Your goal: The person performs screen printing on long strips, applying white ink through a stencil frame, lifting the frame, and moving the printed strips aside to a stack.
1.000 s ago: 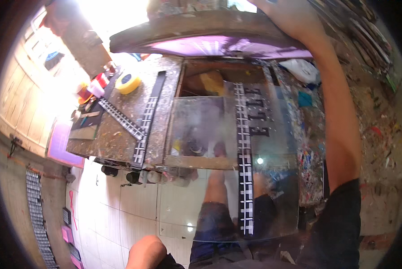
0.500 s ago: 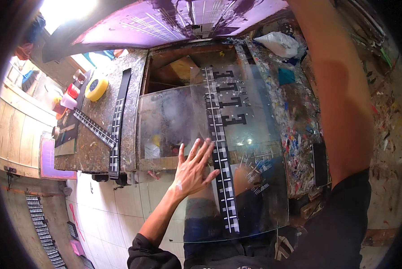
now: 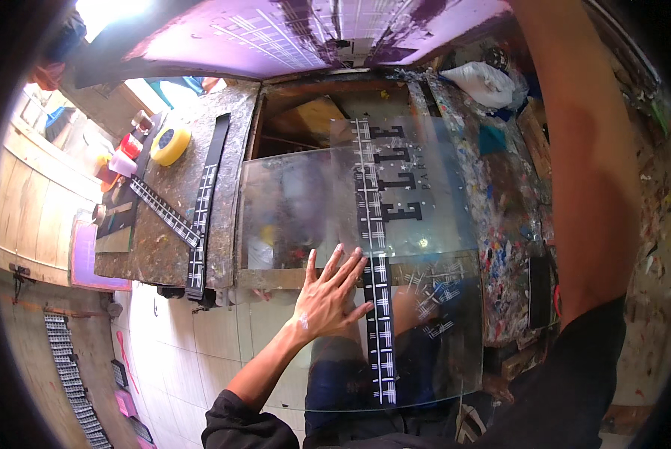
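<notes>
My left hand lies palm down on a clear glass sheet, fingers stretched and spread. Its fingertips and thumb reach the left edge of a long black strip with a white line pattern, which runs lengthwise over the glass. Under or beside the strip's far half is a clear film with large black block letters and small stars. My right arm is raised along the right side and reaches past the top edge, so the right hand is out of view. Several white-line cutouts show right of the strip.
A purple panel with white lines slopes above the far side. On the left bench lie a yellow tape roll, more patterned black strips and small cups. The right bench is paint-spattered, with a white bag at its far end.
The whole view has shifted and turned slightly, so the strip looks straighter. My left hand stays spread beside the strip, and my right arm stays raised.
</notes>
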Demonstrator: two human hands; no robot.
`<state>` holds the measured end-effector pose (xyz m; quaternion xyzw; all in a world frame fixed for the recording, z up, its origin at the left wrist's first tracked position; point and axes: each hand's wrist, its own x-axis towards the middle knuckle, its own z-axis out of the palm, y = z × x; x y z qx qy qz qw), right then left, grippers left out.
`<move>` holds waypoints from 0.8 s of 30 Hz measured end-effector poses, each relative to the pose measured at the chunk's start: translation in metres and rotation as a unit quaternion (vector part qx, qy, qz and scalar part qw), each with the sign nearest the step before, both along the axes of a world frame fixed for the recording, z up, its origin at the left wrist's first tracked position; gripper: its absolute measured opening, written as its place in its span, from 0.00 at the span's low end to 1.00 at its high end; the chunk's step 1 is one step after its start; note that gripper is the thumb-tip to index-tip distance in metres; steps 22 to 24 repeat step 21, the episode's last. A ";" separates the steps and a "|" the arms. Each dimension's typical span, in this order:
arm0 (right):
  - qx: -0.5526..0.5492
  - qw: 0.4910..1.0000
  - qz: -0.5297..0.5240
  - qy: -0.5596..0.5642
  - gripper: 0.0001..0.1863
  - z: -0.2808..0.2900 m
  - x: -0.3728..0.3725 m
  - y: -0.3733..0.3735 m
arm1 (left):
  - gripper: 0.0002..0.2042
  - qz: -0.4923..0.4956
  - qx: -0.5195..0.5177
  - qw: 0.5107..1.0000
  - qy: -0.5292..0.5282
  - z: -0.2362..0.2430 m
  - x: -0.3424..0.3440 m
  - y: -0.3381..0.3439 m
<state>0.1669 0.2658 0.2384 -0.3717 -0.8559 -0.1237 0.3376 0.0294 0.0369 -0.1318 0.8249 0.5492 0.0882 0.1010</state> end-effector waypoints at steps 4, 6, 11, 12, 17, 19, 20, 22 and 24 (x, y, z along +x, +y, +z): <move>0.007 1.000 -0.024 0.011 0.30 0.000 0.006 -0.002 | 0.46 0.128 0.037 0.987 -0.089 -0.005 0.013 0.023; 0.014 0.999 -0.048 0.014 0.30 0.002 0.012 -0.004 | 0.48 0.171 0.054 0.973 -0.144 -0.010 0.054 0.053; 0.000 0.996 -0.060 0.071 0.30 -0.030 0.002 -0.020 | 0.32 0.094 -0.054 0.916 -0.387 0.059 0.092 0.090; -0.006 0.996 -0.055 0.072 0.30 -0.042 0.007 -0.034 | 0.29 0.117 -0.032 0.842 -0.525 0.076 0.089 0.081; 0.032 0.999 0.030 -0.029 0.20 -0.146 0.034 -0.112 | 0.24 0.298 0.131 0.535 -0.780 0.132 0.006 -0.008; -0.204 0.973 0.026 -0.105 0.19 -0.203 0.040 -0.125 | 0.23 0.378 0.019 0.541 -0.751 0.076 -0.008 -0.033; -0.280 0.950 0.035 -0.133 0.19 -0.224 0.042 -0.118 | 0.24 0.394 -0.005 0.586 -0.708 0.051 -0.010 -0.044; -0.361 0.918 0.042 -0.160 0.18 -0.248 0.047 -0.111 | 0.24 0.394 -0.016 0.590 -0.705 0.046 -0.010 -0.046; -0.361 0.918 0.042 -0.160 0.18 -0.248 0.047 -0.111 | 0.24 0.394 -0.016 0.590 -0.705 0.046 -0.010 -0.046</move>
